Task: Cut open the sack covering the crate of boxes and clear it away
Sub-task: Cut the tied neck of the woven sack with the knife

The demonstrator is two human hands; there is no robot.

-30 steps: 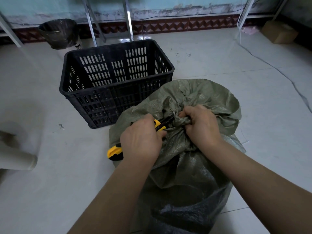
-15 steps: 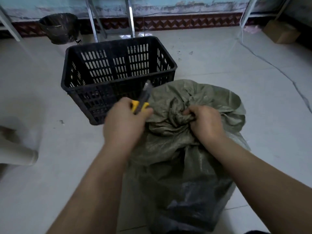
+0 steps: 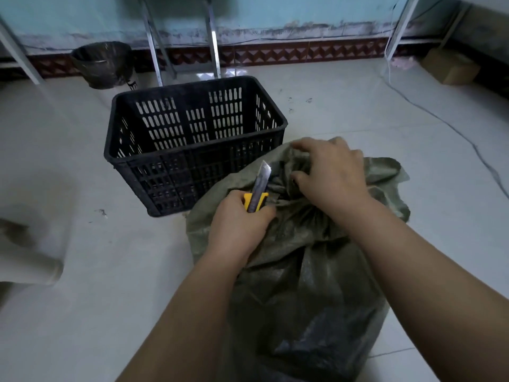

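A grey-green woven sack [image 3: 308,274] stands on the floor in front of me, bulging over a dark shape that shows faintly through its lower part. My left hand [image 3: 239,221] grips a yellow utility knife [image 3: 259,188] with its blade pointing up and away, just left of the sack's bunched mouth. My right hand [image 3: 330,172] lies on the top of the sack, fingers hooked into the loosened folds of the mouth. What the sack covers is hidden.
An empty black slotted plastic crate [image 3: 192,144] stands just behind the sack to the left. A dark bin [image 3: 103,64] and metal frame legs [image 3: 212,40] stand by the far wall. A cardboard box [image 3: 449,66] sits far right, and a thin cable [image 3: 440,117] crosses the floor.
The knife came out of the sack's knot and now points upward. My right hand shifted from gripping the knot to pulling at the sack's loosened top folds.
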